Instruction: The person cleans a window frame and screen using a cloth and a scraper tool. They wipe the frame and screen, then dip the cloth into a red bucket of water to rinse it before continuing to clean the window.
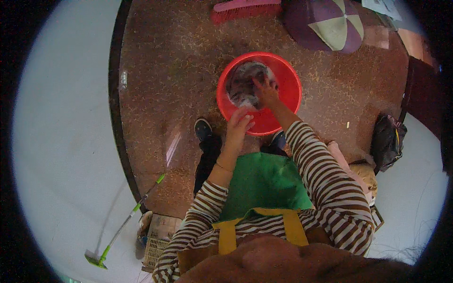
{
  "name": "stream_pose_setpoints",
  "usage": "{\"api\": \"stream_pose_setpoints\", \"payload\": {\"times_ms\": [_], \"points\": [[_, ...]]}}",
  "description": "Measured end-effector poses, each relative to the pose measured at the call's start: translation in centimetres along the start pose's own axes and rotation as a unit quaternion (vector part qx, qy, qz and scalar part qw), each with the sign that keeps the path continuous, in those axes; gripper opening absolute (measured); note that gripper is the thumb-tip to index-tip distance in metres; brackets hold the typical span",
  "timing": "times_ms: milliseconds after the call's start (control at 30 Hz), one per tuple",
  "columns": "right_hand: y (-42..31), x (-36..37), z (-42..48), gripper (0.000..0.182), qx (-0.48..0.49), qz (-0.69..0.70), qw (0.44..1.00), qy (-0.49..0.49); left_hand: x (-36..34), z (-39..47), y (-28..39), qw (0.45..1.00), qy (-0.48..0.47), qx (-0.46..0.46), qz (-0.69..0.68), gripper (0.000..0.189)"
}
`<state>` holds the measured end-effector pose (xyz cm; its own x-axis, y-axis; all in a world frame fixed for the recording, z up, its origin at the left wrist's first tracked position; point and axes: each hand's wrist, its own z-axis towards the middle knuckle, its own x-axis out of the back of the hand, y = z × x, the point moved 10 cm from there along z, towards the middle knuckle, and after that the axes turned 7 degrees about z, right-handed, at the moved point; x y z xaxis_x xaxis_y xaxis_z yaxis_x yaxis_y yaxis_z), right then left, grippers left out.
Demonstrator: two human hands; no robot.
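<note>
A red plastic basin (293,88) stands on the floor before me. Dark, wet, cloth-like material (247,83) lies in it under whitish suds. Inside the basin, my right hand (268,91) has its fingers spread against this dark material and grips nothing that I can see. My left hand (240,122) is over the near left rim, fingers apart and slightly bent. White foam (246,103) shows by its fingertips. A green apron (265,180) with yellow straps covers my lap.
At the far side are a pink-red broom head (247,10) and a purple-and-cream cushioned stool or pouf (324,26). A black bag (388,141) is at the right. A green-handled squeegee or mop (120,226) leans at the left wall, near a plastic crate (157,247).
</note>
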<state>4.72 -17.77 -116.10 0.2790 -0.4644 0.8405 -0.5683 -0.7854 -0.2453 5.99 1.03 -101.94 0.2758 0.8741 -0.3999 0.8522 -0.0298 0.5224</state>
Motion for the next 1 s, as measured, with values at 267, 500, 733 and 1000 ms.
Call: {"api": "stream_pose_setpoints", "payload": {"times_ms": [267,500,733,1000], "points": [[0.2,-8.0,4.6,0.06,-0.043,-0.09,0.986,-0.133,2.3,4.9,-3.3,0.998,-0.017,0.062,0.002,0.033],[-3.8,-4.4,-1.0,0.031,0.04,0.593,0.803,0.052,4.9,6.5,-4.3,0.966,0.16,0.201,-0.037,0.051],[-10.7,10.6,-12.1,0.02,0.141,0.497,0.856,0.029,-1.0,9.1,-2.7,0.961,-0.093,0.182,-0.184,0.047],[-4.5,5.5,-1.3,0.031,-0.036,0.399,0.892,0.208,2.1,13.1,-9.1,0.979,0.03,0.093,-0.178,0.035]]}}
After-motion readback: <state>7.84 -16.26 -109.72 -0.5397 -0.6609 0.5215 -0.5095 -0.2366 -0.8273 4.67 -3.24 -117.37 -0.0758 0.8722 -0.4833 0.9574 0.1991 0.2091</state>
